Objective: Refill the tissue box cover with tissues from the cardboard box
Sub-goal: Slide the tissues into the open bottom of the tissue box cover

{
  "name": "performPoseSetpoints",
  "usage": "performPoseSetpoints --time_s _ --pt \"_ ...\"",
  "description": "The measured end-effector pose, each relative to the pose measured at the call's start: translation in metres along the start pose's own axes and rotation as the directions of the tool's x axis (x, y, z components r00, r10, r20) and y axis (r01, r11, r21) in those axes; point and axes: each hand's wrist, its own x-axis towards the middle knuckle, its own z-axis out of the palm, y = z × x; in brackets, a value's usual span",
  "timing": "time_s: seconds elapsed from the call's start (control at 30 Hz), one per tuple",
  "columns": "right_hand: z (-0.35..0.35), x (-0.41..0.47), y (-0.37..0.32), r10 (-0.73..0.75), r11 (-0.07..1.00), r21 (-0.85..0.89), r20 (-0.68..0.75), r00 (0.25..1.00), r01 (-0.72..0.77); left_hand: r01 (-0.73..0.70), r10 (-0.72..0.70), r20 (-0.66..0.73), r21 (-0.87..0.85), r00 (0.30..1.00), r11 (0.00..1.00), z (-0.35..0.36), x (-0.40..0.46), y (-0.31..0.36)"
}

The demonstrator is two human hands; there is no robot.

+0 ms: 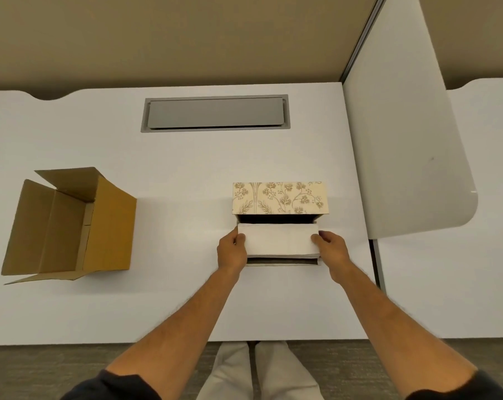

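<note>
A floral beige tissue box cover [280, 197] lies on the white desk right of centre, its open side facing up and toward me. A white stack of tissues [279, 239] sits over that opening. My left hand [232, 249] grips the stack's left end and my right hand [331, 248] grips its right end. The brown cardboard box [68, 223] stands open at the left of the desk, well apart from both hands; its inside looks bare from here.
A grey cable hatch [215, 114] is set into the white desk [172, 298] at the back. A white divider panel [403, 140] stands just right of the cover. The desk's front edge is close to my legs.
</note>
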Motion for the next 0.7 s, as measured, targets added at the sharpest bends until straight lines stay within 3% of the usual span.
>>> performPoseSetpoints --time_s 0.2,0.37,0.43,0.5,0.6,0.7 --pt "-0.001 0.003 0.002 -0.026 0.999 -0.031 0.006 1.000 0.026 -0.017 0.020 -0.075 0.046 0.997 0.999 -0.002 0.009 -0.004" --pt "-0.008 -0.001 0.005 -0.248 0.916 -0.324 0.001 0.969 0.235 -0.041 0.042 -0.001 0.212 0.999 0.976 -0.003 0.007 -0.003" --pt "-0.013 -0.005 0.007 -0.405 0.772 -0.497 0.095 0.909 0.396 -0.086 0.077 0.044 0.301 0.996 0.950 -0.008 0.004 -0.006" --pt "-0.018 -0.007 0.009 -0.498 0.590 -0.612 0.239 0.834 0.527 -0.220 0.183 0.128 0.413 0.975 0.884 -0.017 -0.001 -0.012" --pt "-0.020 -0.004 0.006 -0.526 0.403 -0.671 0.387 0.757 0.623 -0.483 0.367 0.316 0.523 0.875 0.702 -0.032 -0.003 -0.019" --pt "-0.018 0.004 0.000 -0.449 0.203 -0.727 0.526 0.723 0.655 -0.616 0.437 0.436 0.609 0.787 0.500 -0.041 0.006 -0.016"
